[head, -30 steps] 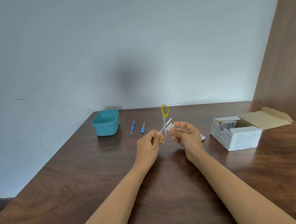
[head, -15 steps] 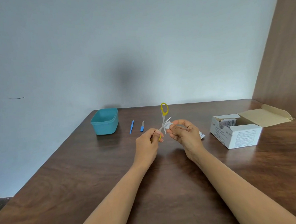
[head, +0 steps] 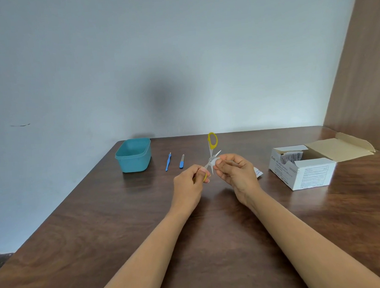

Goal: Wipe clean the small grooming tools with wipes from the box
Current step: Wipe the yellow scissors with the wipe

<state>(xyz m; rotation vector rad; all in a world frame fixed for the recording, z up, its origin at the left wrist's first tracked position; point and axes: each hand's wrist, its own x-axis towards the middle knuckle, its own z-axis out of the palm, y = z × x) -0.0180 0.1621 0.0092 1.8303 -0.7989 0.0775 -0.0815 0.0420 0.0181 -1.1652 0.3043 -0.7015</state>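
- Brown wooden table [head: 122, 213] against a pale wall, seen from the head camera. Above it the small scissors [head: 212, 141] are held with their blades spread, and the left hand [head: 190, 183] pinches the lower yellow loop.
- The right hand [head: 236, 172] pinches a white wipe [head: 214, 161] around a blade beside the pivot, probably the upper-right one. The step looks like wiping the scissors.
- The next move calls for sliding the wipe toward the tip, with the fingers kept off the edge.
- Two blue tools [head: 168, 162] lie beyond the left hand, and the box [head: 302, 171] sits well to the right.

Plain room: wooden table [head: 101, 225], bare wall [head: 136, 58]
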